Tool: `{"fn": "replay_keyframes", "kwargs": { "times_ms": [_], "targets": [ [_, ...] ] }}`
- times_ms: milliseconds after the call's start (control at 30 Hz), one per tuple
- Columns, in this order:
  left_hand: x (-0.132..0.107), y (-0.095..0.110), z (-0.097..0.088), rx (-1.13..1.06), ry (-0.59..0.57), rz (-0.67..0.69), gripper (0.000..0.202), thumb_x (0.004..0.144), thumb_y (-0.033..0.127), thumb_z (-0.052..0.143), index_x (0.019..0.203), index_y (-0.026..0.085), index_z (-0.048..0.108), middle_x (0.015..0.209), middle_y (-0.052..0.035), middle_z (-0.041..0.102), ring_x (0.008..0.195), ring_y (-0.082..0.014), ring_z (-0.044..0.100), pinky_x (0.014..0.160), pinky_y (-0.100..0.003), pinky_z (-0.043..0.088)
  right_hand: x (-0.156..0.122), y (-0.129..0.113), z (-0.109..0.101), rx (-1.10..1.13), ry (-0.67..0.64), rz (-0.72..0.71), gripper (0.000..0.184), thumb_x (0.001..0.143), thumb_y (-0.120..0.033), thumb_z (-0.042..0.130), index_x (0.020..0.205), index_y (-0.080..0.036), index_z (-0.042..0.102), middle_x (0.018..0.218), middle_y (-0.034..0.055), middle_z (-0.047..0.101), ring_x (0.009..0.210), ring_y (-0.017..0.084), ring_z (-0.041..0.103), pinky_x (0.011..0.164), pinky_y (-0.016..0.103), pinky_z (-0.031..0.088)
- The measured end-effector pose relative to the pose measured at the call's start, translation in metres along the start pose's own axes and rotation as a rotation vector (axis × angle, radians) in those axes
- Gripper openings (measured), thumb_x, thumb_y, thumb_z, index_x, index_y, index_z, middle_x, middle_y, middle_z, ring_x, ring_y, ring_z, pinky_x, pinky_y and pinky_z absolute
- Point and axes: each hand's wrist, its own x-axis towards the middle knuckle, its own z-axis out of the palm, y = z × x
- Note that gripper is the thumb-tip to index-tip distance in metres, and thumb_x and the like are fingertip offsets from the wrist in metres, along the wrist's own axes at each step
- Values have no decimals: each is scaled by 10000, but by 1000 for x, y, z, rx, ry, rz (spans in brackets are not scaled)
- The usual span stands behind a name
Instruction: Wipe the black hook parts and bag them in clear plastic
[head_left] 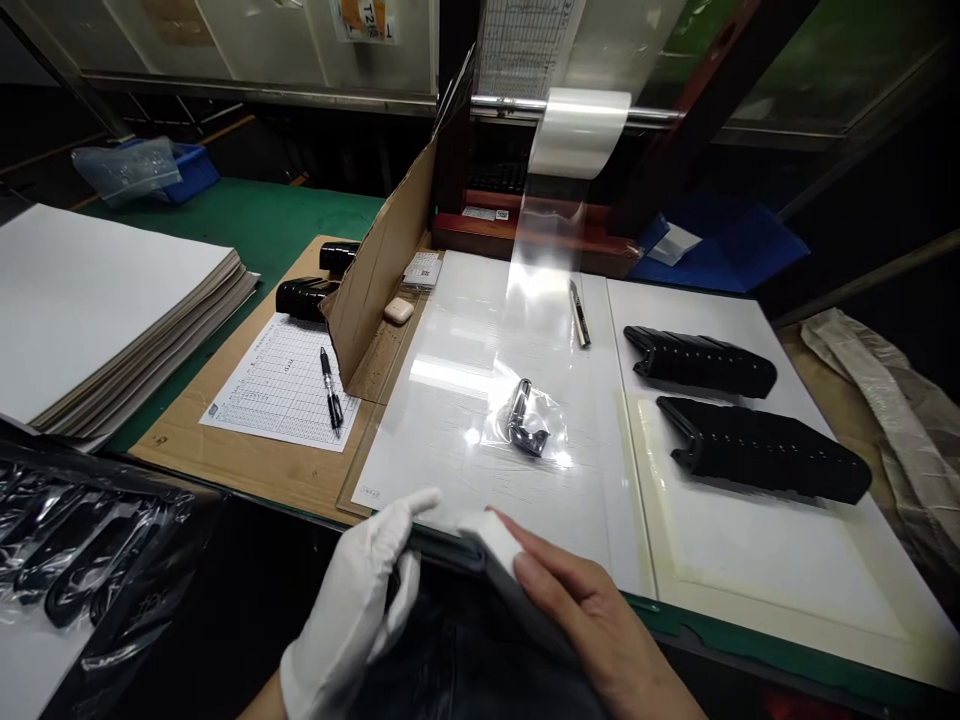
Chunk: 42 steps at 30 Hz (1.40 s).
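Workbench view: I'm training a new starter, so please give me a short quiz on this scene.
1. Which hand wears a white glove: the left hand or the right hand?
2. True or false: the pen lies on the paper form.
3. How many black ribbed pieces lie on the white board?

Key: 1. The left hand. 2. True. 3. Two.
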Motion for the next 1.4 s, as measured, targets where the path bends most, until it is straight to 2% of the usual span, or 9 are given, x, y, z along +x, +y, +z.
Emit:
{"fn": "replay_keyframes", "kwargs": {
  "times_ms": [67,133,233,400,633,933,1200,1300,1400],
  "targets": [
    [1,-5,10,-79,59,1,588,866,684,574,1125,163,656,418,116,335,323,-44,204,328,-154,178,4,14,13,-83,207,-156,481,950,-526,609,1382,-315,585,1503,51,491,1429,304,415,1186,546,314],
    [2,-11,18,-181,100,-20,502,901,661,532,837,172,625,410,106,331,310,-38,192,318,-160,190,8,27,24,-233,358,-365,442,984,-425,586,1415,-338,546,1565,52,411,1452,300,385,1161,561,367],
    [5,-21,21,-274,7,-130,527,893,619,567,592,195,477,358,81,329,293,-52,288,325,-168,255,13,33,25,-478,381,-562,454,1005,-275,556,1447,-365,503,1590,50,385,1451,269,398,1127,534,444],
    [8,-37,18,-287,-262,-298,533,922,612,502,621,183,598,296,48,374,237,-100,342,282,-207,245,17,21,-3,-912,305,-864,552,969,-76,516,1458,-333,497,1578,93,404,1391,294,445,1024,522,497],
    [6,-41,19,-312,-279,-310,435,931,516,548,766,137,682,276,63,364,212,-74,236,262,-180,215,18,25,-8,-1081,277,-910,534,952,-38,517,1441,-252,508,1530,163,448,1307,319,480,922,509,485],
    [2,-39,16,-411,-355,-262,319,871,337,673,1103,119,651,305,111,365,227,-50,168,248,-132,228,13,22,-10,-1041,283,-796,509,965,-87,538,1438,-274,514,1512,126,479,1276,301,494,917,490,507],
    [3,-44,12,-467,-330,-301,287,951,423,569,941,147,646,291,99,352,217,-51,152,236,-136,222,11,20,-13,-982,262,-710,503,983,-145,536,1452,-325,501,1532,71,472,1269,283,491,930,478,539],
    [5,-49,8,-472,-328,-306,286,936,432,594,826,170,630,278,97,339,208,-54,159,231,-142,220,9,18,-17,-944,154,-712,496,988,-162,520,1450,-345,509,1564,47,433,1318,282,460,991,498,512],
    [4,-57,1,-417,-357,-279,310,889,467,664,801,170,651,261,98,321,199,-54,181,239,-143,216,6,7,-25,-729,72,-499,423,1014,-295,520,1422,-404,530,1553,0,452,1367,263,455,1096,510,448]
  ]
}}
